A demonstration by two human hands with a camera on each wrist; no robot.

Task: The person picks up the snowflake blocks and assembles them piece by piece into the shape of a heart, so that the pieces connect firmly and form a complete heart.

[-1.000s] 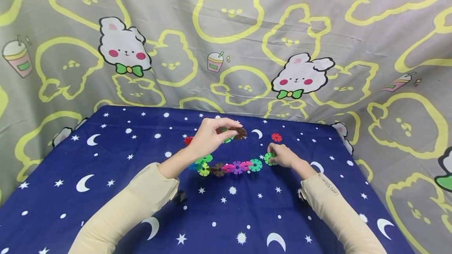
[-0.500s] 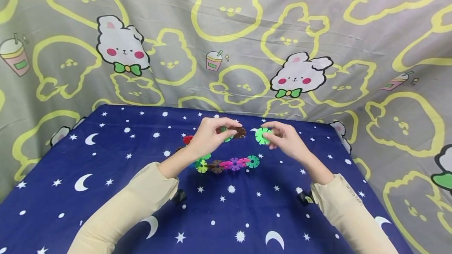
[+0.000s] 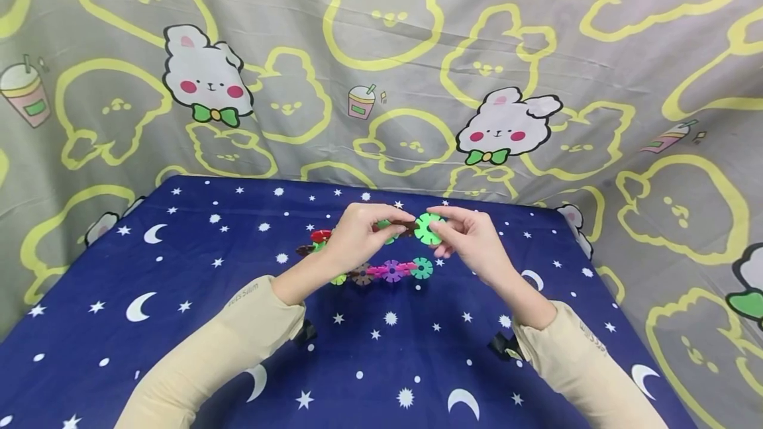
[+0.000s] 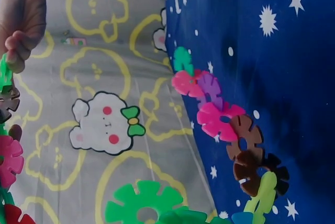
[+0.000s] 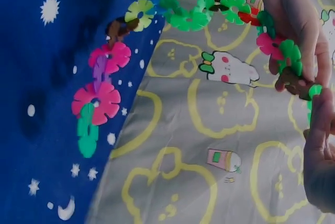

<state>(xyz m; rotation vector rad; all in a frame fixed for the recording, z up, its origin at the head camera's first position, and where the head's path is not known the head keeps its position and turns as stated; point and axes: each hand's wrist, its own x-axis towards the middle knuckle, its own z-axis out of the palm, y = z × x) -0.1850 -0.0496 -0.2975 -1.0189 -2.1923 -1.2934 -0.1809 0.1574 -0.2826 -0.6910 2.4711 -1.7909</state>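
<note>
My left hand [image 3: 360,234] pinches a brown snowflake disc [image 3: 408,228] at one end of a chain of slotted plastic discs. My right hand [image 3: 477,243] pinches a bright green snowflake disc [image 3: 428,229] by its side, edge to edge with the brown one; whether their slots interlock I cannot tell. Below the hands the chain hangs in a loop, through a yellow-green disc [image 5: 140,14], brown ones, pink discs [image 5: 96,102] and a purple disc [image 3: 391,271] to a free teal disc [image 3: 422,268]. My left hand and forearm hide part of the chain in the head view.
A dark blue cloth [image 3: 381,363] with white stars and moons covers the table. Behind it hangs a grey curtain [image 3: 286,171] with yellow outlines and rabbit faces. Black straps [image 3: 505,345] show at the wrists.
My right hand has lifted the bright green disc from low on the right, up and leftward to the brown disc. My left hand has stayed nearly still. The loose red disc is now out of sight.
</note>
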